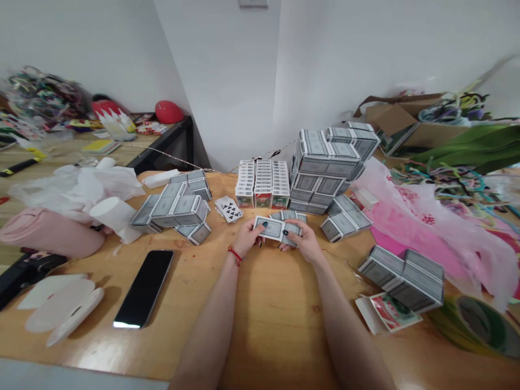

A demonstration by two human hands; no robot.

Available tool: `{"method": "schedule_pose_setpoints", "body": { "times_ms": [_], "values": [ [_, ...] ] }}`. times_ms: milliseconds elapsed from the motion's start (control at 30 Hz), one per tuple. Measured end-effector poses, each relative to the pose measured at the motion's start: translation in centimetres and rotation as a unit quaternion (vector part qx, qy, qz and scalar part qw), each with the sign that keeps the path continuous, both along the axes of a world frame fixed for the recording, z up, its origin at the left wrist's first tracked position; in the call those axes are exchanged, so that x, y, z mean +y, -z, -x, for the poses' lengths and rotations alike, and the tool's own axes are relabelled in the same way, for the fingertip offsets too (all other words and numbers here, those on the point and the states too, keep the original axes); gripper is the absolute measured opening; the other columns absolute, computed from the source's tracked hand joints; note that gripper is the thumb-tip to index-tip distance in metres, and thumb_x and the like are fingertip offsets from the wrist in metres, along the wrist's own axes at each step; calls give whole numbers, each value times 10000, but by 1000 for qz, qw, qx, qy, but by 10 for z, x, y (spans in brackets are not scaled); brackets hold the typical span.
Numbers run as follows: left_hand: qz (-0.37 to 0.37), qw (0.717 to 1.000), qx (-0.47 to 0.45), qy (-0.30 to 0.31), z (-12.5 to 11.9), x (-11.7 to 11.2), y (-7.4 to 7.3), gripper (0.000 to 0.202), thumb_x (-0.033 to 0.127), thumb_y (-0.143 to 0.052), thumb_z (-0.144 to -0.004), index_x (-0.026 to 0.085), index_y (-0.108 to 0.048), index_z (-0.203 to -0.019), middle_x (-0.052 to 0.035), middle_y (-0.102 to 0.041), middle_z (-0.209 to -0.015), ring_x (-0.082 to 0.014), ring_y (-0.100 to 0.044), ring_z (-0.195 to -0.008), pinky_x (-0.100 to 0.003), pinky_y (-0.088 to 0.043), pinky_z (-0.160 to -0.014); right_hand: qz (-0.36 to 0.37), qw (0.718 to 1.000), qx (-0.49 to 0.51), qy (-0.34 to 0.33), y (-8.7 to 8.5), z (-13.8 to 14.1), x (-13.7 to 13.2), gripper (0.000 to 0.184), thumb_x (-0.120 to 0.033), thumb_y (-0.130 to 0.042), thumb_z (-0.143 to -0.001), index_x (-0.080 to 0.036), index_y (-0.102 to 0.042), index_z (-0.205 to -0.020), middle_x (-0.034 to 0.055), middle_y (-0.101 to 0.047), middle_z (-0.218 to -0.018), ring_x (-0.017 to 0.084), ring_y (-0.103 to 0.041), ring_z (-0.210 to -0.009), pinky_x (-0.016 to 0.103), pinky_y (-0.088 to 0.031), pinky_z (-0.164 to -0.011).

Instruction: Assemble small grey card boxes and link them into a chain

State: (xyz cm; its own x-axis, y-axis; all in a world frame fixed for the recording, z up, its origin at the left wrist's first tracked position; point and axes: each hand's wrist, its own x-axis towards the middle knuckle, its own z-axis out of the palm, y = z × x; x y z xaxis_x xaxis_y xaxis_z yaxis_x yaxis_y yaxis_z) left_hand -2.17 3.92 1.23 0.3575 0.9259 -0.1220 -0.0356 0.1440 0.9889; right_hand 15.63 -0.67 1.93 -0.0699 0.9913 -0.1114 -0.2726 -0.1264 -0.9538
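Both my hands hold one deck of playing cards (273, 228), grey patterned back up, just above the wooden table (264, 303). My left hand (246, 238) grips its left end with thumb on top; a red string is round that wrist. My right hand (303, 241) pinches the right end, fingers curled over it. Face-up cards (228, 209), a black clubs card on top, lie to the left of the deck. More grey-backed cards (289, 215) lie just behind my hands.
Stacks of boxed card packs (325, 168) and a row of small packs (262, 183) stand behind. Grey pack bundles lie at left (179, 208) and right (406, 276). A black phone (145, 287), white plastic pieces (60, 306), an open card box (388, 313) and pink plastic bags (426, 227) surround the work spot.
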Motion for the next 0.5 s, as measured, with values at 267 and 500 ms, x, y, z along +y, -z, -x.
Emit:
{"method": "schedule_pose_setpoints", "body": {
  "times_ms": [267,500],
  "values": [
    [-55,998,-15,-33,-4,-4,-9,475,262,-568,-680,189,-432,-1129,23,-513,-633,-42,-427,-384,-153,-352,-333,-12,999,-22,-21,1,4,0,459,-346,-602,-660,-185,-436,-1056,1,-623,-614,203,-634,-524,336,-538,-463],
    [-96,994,51,-17,-2,1,2,238,290,-530,-718,157,-465,-906,33,-469,-676,-29,-410,-423,-142,-356,-349,-21,998,-30,-44,3,2,1,419,-337,-585,-683,-182,-424,-1037,-4,-614,-607,185,-628,-506,309,-531,-457]
  ]
}}
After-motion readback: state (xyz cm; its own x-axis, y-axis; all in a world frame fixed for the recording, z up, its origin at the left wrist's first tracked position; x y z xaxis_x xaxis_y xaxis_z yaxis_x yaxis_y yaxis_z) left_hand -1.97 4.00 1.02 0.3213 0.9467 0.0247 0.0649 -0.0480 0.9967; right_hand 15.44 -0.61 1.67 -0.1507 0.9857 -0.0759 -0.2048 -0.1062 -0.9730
